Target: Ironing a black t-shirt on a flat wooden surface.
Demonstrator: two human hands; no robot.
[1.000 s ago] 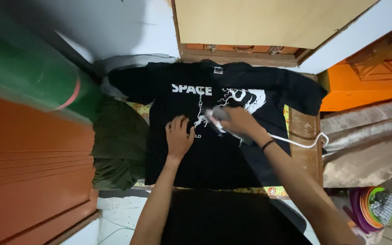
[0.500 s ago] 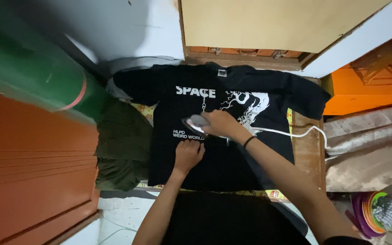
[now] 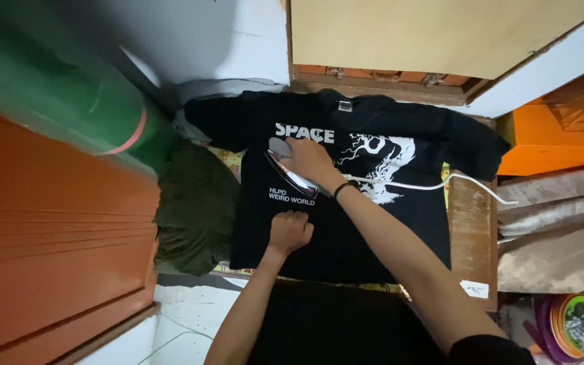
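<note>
A black T-shirt point(image 3: 386, 223) with a white print lies flat, front up, on a wooden table point(image 3: 471, 223). My right hand point(image 3: 309, 160) grips a grey clothes iron point(image 3: 290, 172) with a shiny soleplate, pressed on the shirt's left chest just under the white lettering. The iron's white cord point(image 3: 427, 184) trails right across the print and off the table. My left hand point(image 3: 290, 231) rests as a loose fist on the shirt's lower left part, pressing the fabric down. A dark band sits on my right wrist.
Folded olive-green clothes point(image 3: 194, 209) lie left of the shirt. A green cylinder point(image 3: 55, 101) and an orange-brown panel point(image 3: 49, 250) fill the left. A wooden cabinet point(image 3: 434, 40) stands behind the table, orange furniture point(image 3: 562, 135) at right, stacked coloured bowls point(image 3: 569, 321) at lower right.
My right hand slid the iron from the shirt's middle leftward and up toward the lettering. My left hand drew back toward the hem and curled into a fist.
</note>
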